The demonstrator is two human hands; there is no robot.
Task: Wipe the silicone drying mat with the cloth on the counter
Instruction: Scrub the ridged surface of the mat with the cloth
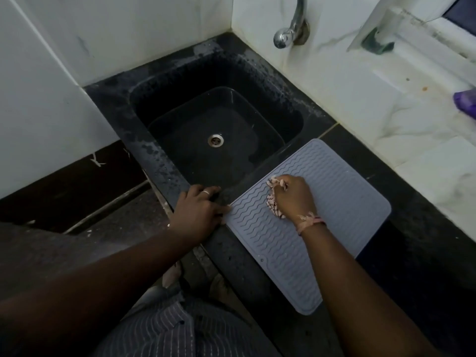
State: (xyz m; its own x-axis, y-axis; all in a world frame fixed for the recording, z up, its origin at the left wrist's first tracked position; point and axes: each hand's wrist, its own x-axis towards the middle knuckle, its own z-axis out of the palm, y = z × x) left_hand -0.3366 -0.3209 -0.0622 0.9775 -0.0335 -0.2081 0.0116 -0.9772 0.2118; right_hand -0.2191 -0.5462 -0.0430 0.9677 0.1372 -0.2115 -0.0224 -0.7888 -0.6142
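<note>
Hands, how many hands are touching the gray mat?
2. The left hand rests on the counter with its fingers touching the mat at its edge nearest the sink. The right hand presses a cloth onto the mat's middle.

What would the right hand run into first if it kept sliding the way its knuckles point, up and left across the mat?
Likely the mat's sink-side edge, then the narrow counter strip and the sink drop. The right hand, gripping the cloth, has nothing standing in its way; depth is uncertain.
</note>
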